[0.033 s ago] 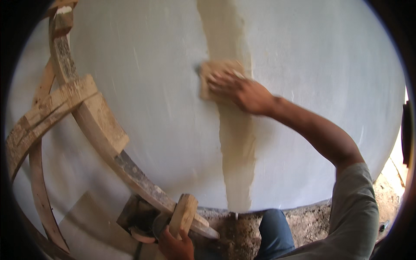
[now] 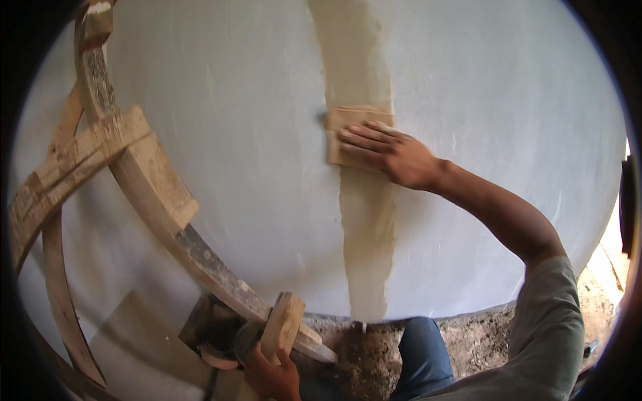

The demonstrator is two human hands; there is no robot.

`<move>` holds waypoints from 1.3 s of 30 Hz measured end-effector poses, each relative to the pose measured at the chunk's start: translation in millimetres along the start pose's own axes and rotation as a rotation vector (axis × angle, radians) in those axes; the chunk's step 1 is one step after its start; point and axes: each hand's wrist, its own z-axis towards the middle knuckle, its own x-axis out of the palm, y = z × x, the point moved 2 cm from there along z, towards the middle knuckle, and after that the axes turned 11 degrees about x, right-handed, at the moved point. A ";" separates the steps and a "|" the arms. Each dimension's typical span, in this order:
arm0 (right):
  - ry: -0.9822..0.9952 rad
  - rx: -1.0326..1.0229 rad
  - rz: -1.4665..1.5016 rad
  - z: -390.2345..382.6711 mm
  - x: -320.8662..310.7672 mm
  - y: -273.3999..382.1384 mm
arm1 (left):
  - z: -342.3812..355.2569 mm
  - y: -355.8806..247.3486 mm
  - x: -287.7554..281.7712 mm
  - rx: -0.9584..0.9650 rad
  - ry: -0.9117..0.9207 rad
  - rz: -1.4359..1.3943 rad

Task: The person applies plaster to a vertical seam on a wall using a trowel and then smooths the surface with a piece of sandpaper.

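My right hand (image 2: 404, 157) presses a tan square pad (image 2: 351, 115) against a pale, curved wall surface (image 2: 481, 100), fingers laid over its face. The pad sits across a vertical wet-looking tan band (image 2: 366, 240) on that surface. At the bottom, my left hand (image 2: 271, 374) grips an upright wooden block (image 2: 287, 311) attached to or resting against a curved timber (image 2: 154, 214). A dark rounded object (image 2: 246, 341) is beside that hand, partly hidden by it.
A curved wooden framework (image 2: 57, 187) of rough pieces occupies the left side. A dark square item (image 2: 200, 327) lies near the lower middle. Rough soil (image 2: 481, 341) runs along the surface's bottom edge, by my bent knee (image 2: 421, 361). Bright ground shows at the right edge.
My right hand and the pad have moved down and slightly right along the tan band. My left hand stays on the wooden block.
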 end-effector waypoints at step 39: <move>0.207 0.311 0.244 -189.2 78.0 97.3 | 11.2 -12.4 20.5 0.039 0.009 0.026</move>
